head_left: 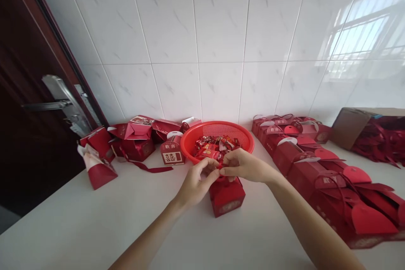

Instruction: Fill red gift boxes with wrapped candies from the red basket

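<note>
A small red cardboard candy box (227, 200) with a pale printed pattern stands upright on the white table in front of me. Over its top, my left hand (200, 180) and my right hand (245, 166) meet with fingers bent and thumb tips pressed together. Both pinch at the upper part of the box, though my fingers hide the exact spot they grip. Just behind them is a red plastic basket (218, 125) with perforated sides, holding many wrapped candies (218, 147). Left of the basket, another red box (172, 152) shows a double-happiness label.
Rows of closed red boxes (303, 158) line the right side. Beyond them, an open brown carton (351, 128) holds dark red ribbons (382, 139). At left lie unfolded and partly folded boxes (137, 135) with a loose ribbon (155, 169). A tiled wall (218, 88) bounds the back.
</note>
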Motion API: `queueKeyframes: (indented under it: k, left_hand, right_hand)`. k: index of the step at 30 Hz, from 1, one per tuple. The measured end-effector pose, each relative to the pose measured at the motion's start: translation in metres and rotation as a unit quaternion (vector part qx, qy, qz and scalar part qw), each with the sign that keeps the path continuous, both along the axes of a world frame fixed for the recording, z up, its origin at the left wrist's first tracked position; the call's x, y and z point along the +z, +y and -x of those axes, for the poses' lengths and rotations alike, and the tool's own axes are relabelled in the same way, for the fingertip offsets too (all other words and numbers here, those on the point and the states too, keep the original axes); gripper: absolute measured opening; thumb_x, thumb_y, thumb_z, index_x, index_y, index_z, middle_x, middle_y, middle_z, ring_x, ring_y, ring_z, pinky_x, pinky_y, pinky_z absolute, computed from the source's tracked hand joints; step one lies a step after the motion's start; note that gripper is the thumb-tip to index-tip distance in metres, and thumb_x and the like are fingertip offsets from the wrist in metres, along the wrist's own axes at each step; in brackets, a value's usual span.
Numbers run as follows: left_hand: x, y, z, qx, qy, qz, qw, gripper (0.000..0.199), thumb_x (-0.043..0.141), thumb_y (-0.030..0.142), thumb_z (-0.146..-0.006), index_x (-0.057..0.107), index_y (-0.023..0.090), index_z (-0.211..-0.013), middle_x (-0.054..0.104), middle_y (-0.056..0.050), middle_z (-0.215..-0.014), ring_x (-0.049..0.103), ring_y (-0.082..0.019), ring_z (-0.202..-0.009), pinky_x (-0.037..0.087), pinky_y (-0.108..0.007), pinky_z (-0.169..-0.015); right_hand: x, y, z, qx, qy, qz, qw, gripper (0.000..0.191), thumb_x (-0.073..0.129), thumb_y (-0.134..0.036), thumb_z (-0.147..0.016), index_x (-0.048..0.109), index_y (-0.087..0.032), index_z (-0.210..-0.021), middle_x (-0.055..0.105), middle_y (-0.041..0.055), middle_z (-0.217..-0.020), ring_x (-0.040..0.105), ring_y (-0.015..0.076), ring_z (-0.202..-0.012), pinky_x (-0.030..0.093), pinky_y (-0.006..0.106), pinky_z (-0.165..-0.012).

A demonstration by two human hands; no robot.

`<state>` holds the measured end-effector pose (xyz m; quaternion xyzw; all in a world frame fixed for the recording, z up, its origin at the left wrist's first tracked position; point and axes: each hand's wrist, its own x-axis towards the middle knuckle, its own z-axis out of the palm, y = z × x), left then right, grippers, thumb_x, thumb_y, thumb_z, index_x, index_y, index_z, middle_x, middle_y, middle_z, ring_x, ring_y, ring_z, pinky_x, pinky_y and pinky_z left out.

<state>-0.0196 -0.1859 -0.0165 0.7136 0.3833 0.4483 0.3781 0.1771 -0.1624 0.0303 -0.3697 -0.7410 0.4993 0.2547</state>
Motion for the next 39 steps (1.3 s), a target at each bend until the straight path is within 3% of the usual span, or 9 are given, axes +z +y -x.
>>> queueKeyframes:
  k: [3, 6, 9, 15, 18, 23, 31, 39]
  left_hand:
    - [0.001, -0.01, -0.001, -0.001, 0.046, -0.027, 0.999, 0.021, 0.067, 0.032, -0.083, 0.068, 0.019, -0.099, 0.068, -0.004, -0.089, 0.061, -0.019, -0.083, 0.05, -0.03, -0.078]
    - [-0.006, -0.013, -0.002, 0.044, 0.09, -0.076, 0.992, 0.02, 0.069, 0.027, -0.08, 0.071, 0.02, -0.099, 0.07, -0.005, -0.092, 0.061, -0.022, -0.088, 0.049, -0.034, -0.082]
    - [-0.016, -0.012, -0.003, 0.078, 0.103, -0.097, 0.987, 0.019, 0.071, 0.03, -0.08, 0.072, 0.02, -0.096, 0.072, -0.007, -0.095, 0.062, -0.025, -0.094, 0.05, -0.037, -0.085]
    - [-0.029, -0.009, -0.001, 0.068, 0.058, -0.058, 0.994, 0.021, 0.058, 0.027, -0.085, 0.074, 0.021, -0.097, 0.072, -0.007, -0.103, 0.062, -0.026, -0.104, 0.05, -0.04, -0.092]
    - [-0.032, -0.008, 0.0, 0.071, 0.045, -0.042, 0.996, 0.024, 0.056, 0.024, -0.083, 0.075, 0.022, -0.098, 0.072, -0.007, -0.106, 0.061, -0.026, -0.107, 0.05, -0.04, -0.095]
    - [-0.034, -0.01, -0.002, 0.064, 0.064, -0.068, 0.994, 0.018, 0.068, 0.026, -0.08, 0.074, 0.022, -0.097, 0.071, -0.007, -0.106, 0.062, -0.026, -0.107, 0.049, -0.041, -0.096]
    - [-0.039, -0.009, -0.009, 0.082, 0.065, -0.085, 0.991, 0.014, 0.067, 0.024, -0.085, 0.072, 0.024, -0.098, 0.071, -0.005, -0.102, 0.061, -0.024, -0.101, 0.048, -0.04, -0.093]
    - [-0.048, -0.011, -0.016, 0.101, 0.025, -0.084, 0.991, 0.023, 0.063, 0.014, -0.079, 0.068, 0.023, -0.1, 0.068, -0.005, -0.105, 0.061, -0.025, -0.103, 0.048, -0.039, -0.092]
  right_hand:
    - [0.002, -0.001, -0.002, 0.006, 0.001, -0.006, 1.0, 0.022, 0.072, -0.035, -0.078, 0.061, -0.017, -0.069, 0.065, -0.0001, -0.065, 0.064, 0.016, -0.066, 0.048, 0.026, -0.061]
    - [0.003, -0.002, -0.002, 0.006, -0.011, -0.002, 1.0, 0.019, 0.07, -0.032, -0.077, 0.061, -0.017, -0.071, 0.066, 0.0007, -0.068, 0.064, 0.017, -0.069, 0.048, 0.028, -0.063]
    - [0.003, -0.002, -0.001, -0.002, -0.039, -0.017, 0.999, 0.018, 0.071, -0.03, -0.074, 0.058, -0.017, -0.068, 0.061, -0.0016, -0.065, 0.055, 0.0132, -0.063, 0.04, 0.026, -0.057]
    - [-0.002, 0.002, 0.0, -0.008, -0.027, -0.041, 0.999, 0.027, 0.071, -0.023, -0.069, 0.046, -0.019, -0.061, 0.044, -0.0075, -0.057, 0.038, 0.0078, -0.056, 0.026, 0.025, -0.051]
    - [-0.005, 0.003, 0.003, -0.007, 0.013, -0.002, 1.0, 0.026, 0.071, -0.023, -0.07, 0.046, -0.019, -0.063, 0.048, -0.0072, -0.057, 0.045, 0.0088, -0.055, 0.031, 0.024, -0.052]
    - [-0.009, 0.002, 0.008, -0.002, 0.032, 0.041, 0.999, 0.02, 0.069, -0.02, -0.072, 0.049, -0.02, -0.071, 0.064, -0.0029, -0.06, 0.067, 0.0169, -0.065, 0.048, 0.026, -0.059]
    - [-0.01, -0.004, 0.013, -0.002, -0.056, -0.009, 0.998, 0.02, 0.065, -0.017, -0.078, 0.05, -0.019, -0.065, 0.056, -0.0068, -0.049, 0.051, 0.0089, -0.049, 0.037, 0.021, -0.047]
    - [-0.014, -0.001, 0.014, -0.003, -0.064, -0.027, 0.998, 0.019, 0.064, -0.015, -0.079, 0.052, -0.018, -0.065, 0.056, -0.0062, -0.052, 0.054, 0.0093, -0.051, 0.037, 0.02, -0.046]
